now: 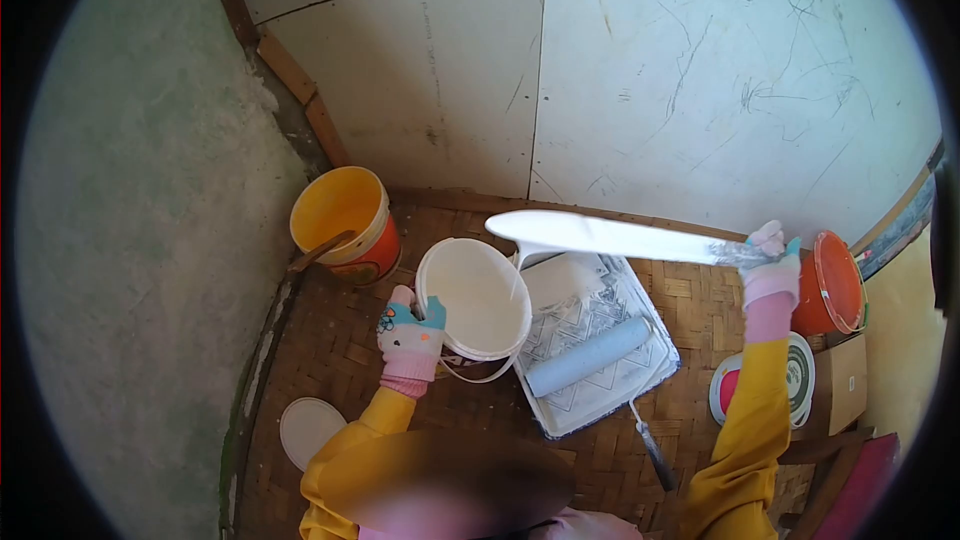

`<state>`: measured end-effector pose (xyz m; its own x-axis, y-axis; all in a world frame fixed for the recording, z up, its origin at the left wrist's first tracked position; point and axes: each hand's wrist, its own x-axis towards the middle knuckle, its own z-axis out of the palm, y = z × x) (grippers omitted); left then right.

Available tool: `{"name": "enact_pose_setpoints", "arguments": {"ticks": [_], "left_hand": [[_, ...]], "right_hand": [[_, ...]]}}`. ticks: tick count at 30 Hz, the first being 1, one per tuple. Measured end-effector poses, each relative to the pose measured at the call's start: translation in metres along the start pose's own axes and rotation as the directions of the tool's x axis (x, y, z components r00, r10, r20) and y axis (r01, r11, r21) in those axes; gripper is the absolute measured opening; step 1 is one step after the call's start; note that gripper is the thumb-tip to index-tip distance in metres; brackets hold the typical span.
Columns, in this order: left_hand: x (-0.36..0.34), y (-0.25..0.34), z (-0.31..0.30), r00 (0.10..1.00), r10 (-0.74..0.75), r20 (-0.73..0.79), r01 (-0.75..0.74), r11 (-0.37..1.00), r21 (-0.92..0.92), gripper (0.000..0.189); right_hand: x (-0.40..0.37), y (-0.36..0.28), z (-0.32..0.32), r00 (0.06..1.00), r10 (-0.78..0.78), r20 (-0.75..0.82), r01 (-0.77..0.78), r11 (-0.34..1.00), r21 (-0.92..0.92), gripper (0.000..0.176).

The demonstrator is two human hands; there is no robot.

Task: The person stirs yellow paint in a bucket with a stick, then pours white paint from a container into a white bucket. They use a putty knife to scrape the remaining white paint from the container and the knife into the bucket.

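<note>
Clock face centred on the white bucket (480, 345), which stands on the woven floor (640, 515).

Left hand (412, 336): gloved, at 8 o'clock, grasping the bucket's rim. Right hand (770, 275): gloved, at 3 o'clock, clenched around the narrow end of a long paddle (600, 234). The paddle is raised, roughly level, its broad end pointing to 9 o'clock. White paint coats the blade; a thin strand runs from near the broad end down into the bucket, which has white paint inside.

Paint tray (660, 365): just beside the bucket, 4 o'clock, smeared white. A roller (588, 358) lies across it, its handle reaching past the tray edge toward 5 o'clock.

Yellow bucket (366, 249): 10 o'clock, near the wall (160, 240), a stick (325, 250) leaning in it. Pale round lid (313, 433): flat on the floor, 8 o'clock. Orange bucket (825, 290): 3 o'clock, close to the right hand. Cardboard box (848, 385): between 3 and 4 o'clock.
</note>
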<state>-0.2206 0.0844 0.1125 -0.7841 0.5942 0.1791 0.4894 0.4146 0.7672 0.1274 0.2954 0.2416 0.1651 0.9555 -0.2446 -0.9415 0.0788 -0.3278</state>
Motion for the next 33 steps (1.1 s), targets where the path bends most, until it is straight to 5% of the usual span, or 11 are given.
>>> {"name": "enact_pose_setpoints", "arguments": {"ticks": [5, 9, 20, 27, 28, 29, 30, 31, 32, 33], "left_hand": [[0.001, 0.000, 0.002, 1.000, -0.004, 0.002, 0.004, 1.000, 0.003, 0.025], [0.001, 0.000, 0.000, 1.000, 0.004, -0.015, -0.004, 1.000, 0.007, 0.025], [-0.005, -0.052, -0.007, 0.989, 0.008, -0.148, -0.034, 0.984, -0.176, 0.023], [-0.017, -0.105, -0.008, 0.970, -0.074, -0.232, -0.016, 0.931, -0.363, 0.024], [-0.020, -0.113, -0.008, 0.970, -0.075, -0.231, -0.015, 0.931, -0.364, 0.024], [-0.023, -0.120, -0.008, 0.969, -0.082, -0.234, -0.020, 0.916, -0.401, 0.025], [-0.024, -0.124, -0.008, 0.967, -0.088, -0.237, -0.025, 0.899, -0.438, 0.026], [-0.025, -0.125, -0.007, 0.968, -0.090, -0.236, -0.023, 0.898, -0.439, 0.026], [-0.025, -0.122, -0.008, 0.963, -0.067, -0.262, -0.046, 0.913, -0.405, 0.027], [-0.026, -0.122, -0.008, 0.957, -0.046, -0.287, -0.067, 0.926, -0.371, 0.027]], "right_hand": [[-0.007, -0.036, 0.013, 0.985, -0.169, 0.035, 0.172, 0.980, -0.101, 0.044], [-0.006, -0.037, 0.001, 0.957, -0.283, 0.066, 0.284, 0.959, -0.011, 0.044], [-0.046, 0.047, 0.016, 0.808, -0.580, 0.101, 0.579, 0.751, -0.317, 0.042], [-0.054, 0.067, 0.008, 0.812, -0.403, 0.422, 0.558, 0.749, -0.358, 0.033], [-0.045, 0.069, 0.002, 0.351, -0.572, 0.741, 0.920, 0.062, -0.387, 0.031], [-0.042, 0.071, 0.000, -0.124, -0.295, 0.947, 0.759, -0.643, -0.101, 0.029], [-0.045, 0.072, 0.000, -0.125, -0.293, 0.948, 0.759, -0.643, -0.099, 0.029], [-0.053, 0.076, 0.001, 0.199, -0.390, 0.899, 0.947, -0.160, -0.278, 0.027], [-0.059, 0.079, 0.002, 0.516, -0.303, 0.801, 0.840, 0.365, -0.402, 0.026], [-0.061, 0.082, 0.002, 0.515, -0.298, 0.803, 0.840, 0.364, -0.403, 0.026]]}}
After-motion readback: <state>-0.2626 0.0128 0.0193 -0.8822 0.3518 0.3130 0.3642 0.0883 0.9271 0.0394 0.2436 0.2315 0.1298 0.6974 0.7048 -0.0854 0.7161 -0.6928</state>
